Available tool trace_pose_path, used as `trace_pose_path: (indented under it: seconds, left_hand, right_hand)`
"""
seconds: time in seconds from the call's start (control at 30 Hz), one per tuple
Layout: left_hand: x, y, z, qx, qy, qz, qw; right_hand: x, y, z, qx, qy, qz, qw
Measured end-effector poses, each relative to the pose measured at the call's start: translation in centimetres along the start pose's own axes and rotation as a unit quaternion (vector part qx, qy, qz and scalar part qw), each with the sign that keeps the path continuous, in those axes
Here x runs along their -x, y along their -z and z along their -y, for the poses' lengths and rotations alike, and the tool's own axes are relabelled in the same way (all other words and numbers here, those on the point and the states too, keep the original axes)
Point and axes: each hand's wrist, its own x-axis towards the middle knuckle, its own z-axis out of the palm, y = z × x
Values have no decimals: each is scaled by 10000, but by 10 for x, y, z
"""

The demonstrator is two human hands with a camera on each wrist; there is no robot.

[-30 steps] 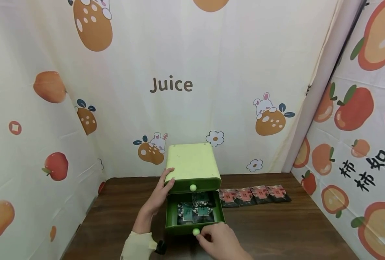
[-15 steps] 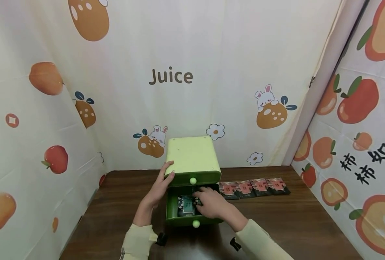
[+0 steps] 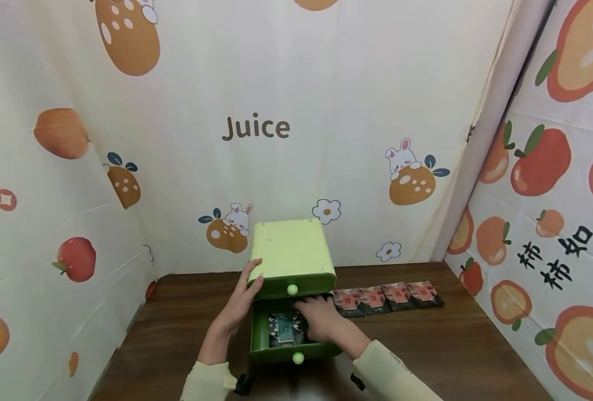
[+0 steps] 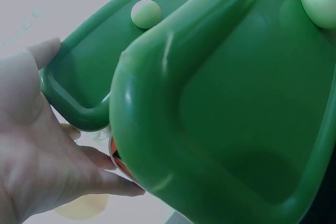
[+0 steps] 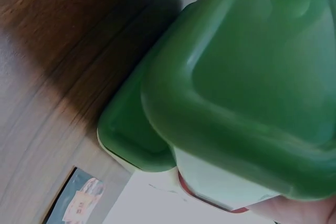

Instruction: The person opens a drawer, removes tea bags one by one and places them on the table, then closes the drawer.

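A small drawer box (image 3: 291, 250) with a pale yellow-green top stands on the table. Its lower green drawer (image 3: 260, 328) is pulled out, while the upper drawer (image 3: 271, 288) sits closed. My left hand (image 3: 238, 306) rests against the box's left side; in the left wrist view its thumb lies at the upper drawer's edge and its fingers extend along the side. My right hand (image 3: 321, 320) reaches into the lower drawer above dark sachets with teal labels (image 3: 282, 328). I cannot tell whether its fingers hold a sachet. The right wrist view shows mainly the lower drawer's front (image 5: 252, 77).
Several dark sachets with red labels (image 3: 373, 299) lie in a row on the table right of the box. A fruit-printed curtain (image 3: 356, 139) hangs behind, with more printed cloth at both sides. The brown wooden table (image 3: 426, 356) extends on either side.
My right hand has let go of the lower drawer's knob and moved up into the drawer, over the sachets. My left hand has stayed at the box's side.
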Motion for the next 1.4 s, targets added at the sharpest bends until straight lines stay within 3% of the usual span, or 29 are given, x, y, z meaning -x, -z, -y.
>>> trace_pose_path:
  seconds: [0.17, 0.5, 0.73, 0.9, 1.07, 1.27, 1.4]
  left_hand:
    - [0, 0, -1, 54, -57, -16, 10000]
    - [-1, 0, 0, 27, -39, -46, 10000]
    - [-1, -1, -1, 91, 33, -9, 10000]
    - [3, 0, -10, 130, 178, -29, 9998]
    - [9, -6, -26, 140, 246, 53, 9996]
    - [-3, -4, -1, -59, 3, -92, 9999]
    - [-2, -4, 2, -61, -32, -154, 9999]
  right_hand:
    - [-2, 4, -5, 78, 272, 55, 9996]
    - [-4, -8, -15, 694, 1050, -826, 9886]
    - [-5, -11, -19, 297, 1183, -1269, 9844]
    - [-6, -12, -19, -85, 1101, -1189, 9867]
    - [-5, -15, -20, 345, 959, -954, 9902]
    - [-1, -11, -21, 843, 1013, -795, 9881]
    - [0, -10, -21, 760, 1257, -919, 9849]
